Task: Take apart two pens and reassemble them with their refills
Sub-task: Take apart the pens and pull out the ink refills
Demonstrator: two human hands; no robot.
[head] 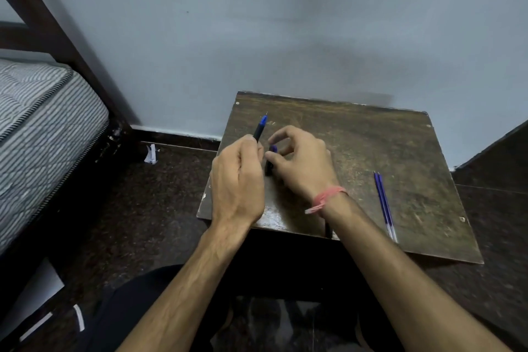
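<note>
A pale blue wall [257, 23] fills the upper frame, above a dark speckled floor [143, 194]. At the left edge stands a bed with a striped mattress [37, 123] in a dark frame [57, 37]. Right of centre sits a worn brown desk [385, 151], its far edge against the wall. Over the desk's left part, the left hand [237, 183] is closed around a dark pen [260, 128], whose blue tip points toward the upper part of the frame. Just beside it, the right hand [303, 163], with a pink thread band [325, 198] on its wrist, curls its fingers over a short dark pen part with a blue end [271, 158]; whether it grips the part firmly cannot be told through the blur. Two blue refills [384, 203] lie side by side, touching, near the desk's lower right edge, well apart from the hands. A scrap of white paper [151, 154] lies on the floor near the bed.
</note>
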